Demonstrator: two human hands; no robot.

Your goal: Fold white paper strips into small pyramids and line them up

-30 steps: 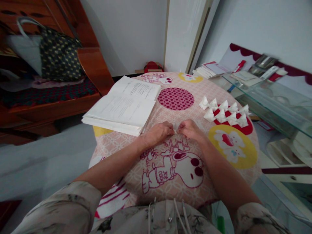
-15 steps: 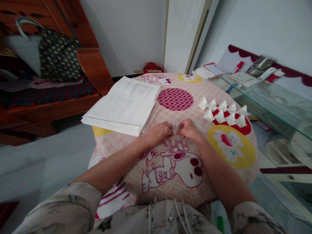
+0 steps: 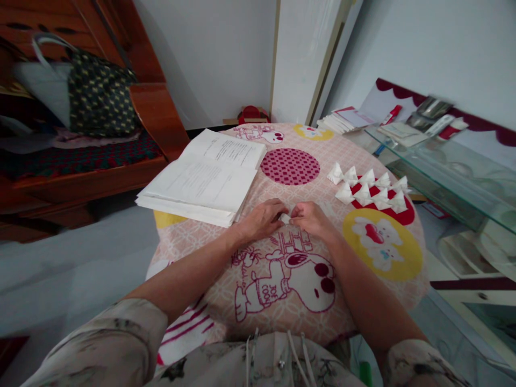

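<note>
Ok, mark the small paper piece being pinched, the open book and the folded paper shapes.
small paper piece (image 3: 285, 218): head view, the white bit that shows.
open book (image 3: 203, 181): head view, middle of the near page.
folded paper shapes (image 3: 364, 193): head view, a front-row shape.

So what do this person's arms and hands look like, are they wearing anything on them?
The left hand and the right hand are bare: no gloves, and no ring or watch that I can make out. The forearms are bare too. The left sleeve and the right sleeve start near the elbows: loose pale fabric with a dark, ink-like print.
</note>
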